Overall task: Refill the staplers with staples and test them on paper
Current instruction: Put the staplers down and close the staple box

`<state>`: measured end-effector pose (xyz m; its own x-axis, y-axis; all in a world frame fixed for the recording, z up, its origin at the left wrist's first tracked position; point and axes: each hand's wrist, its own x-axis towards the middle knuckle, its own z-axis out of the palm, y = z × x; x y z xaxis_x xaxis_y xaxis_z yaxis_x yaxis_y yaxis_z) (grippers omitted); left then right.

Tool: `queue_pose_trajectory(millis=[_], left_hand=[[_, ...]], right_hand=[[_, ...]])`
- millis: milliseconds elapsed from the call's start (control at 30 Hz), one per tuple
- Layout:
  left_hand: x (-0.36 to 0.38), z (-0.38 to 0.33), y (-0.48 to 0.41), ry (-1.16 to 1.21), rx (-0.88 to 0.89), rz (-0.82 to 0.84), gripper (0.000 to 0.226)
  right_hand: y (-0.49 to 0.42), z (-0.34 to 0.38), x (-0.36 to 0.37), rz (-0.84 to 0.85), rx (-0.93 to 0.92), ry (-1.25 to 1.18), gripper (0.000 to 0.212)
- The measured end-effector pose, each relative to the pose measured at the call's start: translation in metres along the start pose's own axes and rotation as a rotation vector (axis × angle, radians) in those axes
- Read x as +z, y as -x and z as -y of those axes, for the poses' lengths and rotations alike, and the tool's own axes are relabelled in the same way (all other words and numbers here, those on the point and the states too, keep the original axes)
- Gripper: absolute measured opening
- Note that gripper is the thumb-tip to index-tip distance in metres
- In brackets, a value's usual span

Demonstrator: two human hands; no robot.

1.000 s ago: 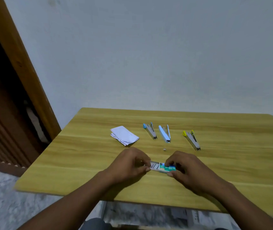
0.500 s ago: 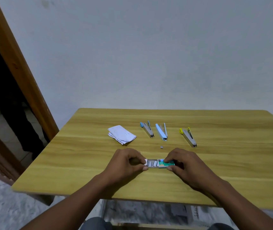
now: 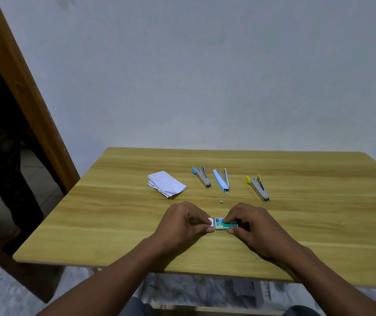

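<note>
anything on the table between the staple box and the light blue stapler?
Head view: one small grey piece, likely a loose bit of staples, lies on the bare table between the staple box and the light blue stapler.

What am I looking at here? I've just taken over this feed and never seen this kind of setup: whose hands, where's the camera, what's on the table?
There is no machine: a person works with bare hands, and the single camera sits on their head, looking forward and down. The left hand and right hand together hold a small staple box just above the wooden table; its white inner tray pokes out on the left side. Farther back lie folded paper and three opened staplers: blue-tipped, light blue, yellow-tipped. A tiny grey bit, possibly staples, lies between them and the hands.
</note>
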<state>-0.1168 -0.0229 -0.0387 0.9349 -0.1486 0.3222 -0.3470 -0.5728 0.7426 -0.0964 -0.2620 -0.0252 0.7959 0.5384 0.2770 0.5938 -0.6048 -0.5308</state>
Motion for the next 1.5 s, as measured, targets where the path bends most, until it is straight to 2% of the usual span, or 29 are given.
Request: queue_pose_trajectory(millis=[233, 433, 533, 733, 933, 1033, 1200, 1500], left_hand=[[0.008, -0.002, 0.000, -0.028, -0.042, -0.034, 0.021], [0.008, -0.004, 0.004, -0.031, -0.058, -0.048, 0.019], [0.008, -0.007, 0.004, -0.031, -0.049, -0.060, 0.027], [0.007, -0.005, 0.003, -0.035, -0.017, -0.039, 0.016], [0.009, -0.004, 0.000, -0.054, -0.041, -0.040, 0.021], [0.010, -0.003, -0.001, -0.063, -0.025, -0.046, 0.022], [0.009, -0.005, 0.001, -0.216, 0.068, -0.083, 0.019], [0.008, -0.016, 0.006, -0.009, -0.082, -0.035, 0.016]], right_hand=[[0.000, 0.000, 0.004, -0.029, 0.023, -0.037, 0.021], [0.005, -0.002, 0.009, -0.140, 0.112, -0.149, 0.025], [0.005, -0.003, 0.009, -0.142, 0.133, -0.175, 0.024], [0.006, -0.005, 0.009, -0.140, 0.128, -0.205, 0.024], [0.006, -0.004, 0.010, -0.152, 0.114, -0.253, 0.023], [0.005, -0.004, 0.011, -0.161, 0.115, -0.269, 0.023], [0.004, -0.004, 0.012, -0.163, 0.124, -0.279, 0.022], [0.002, 0.002, 0.013, -0.170, 0.087, -0.194, 0.020]])
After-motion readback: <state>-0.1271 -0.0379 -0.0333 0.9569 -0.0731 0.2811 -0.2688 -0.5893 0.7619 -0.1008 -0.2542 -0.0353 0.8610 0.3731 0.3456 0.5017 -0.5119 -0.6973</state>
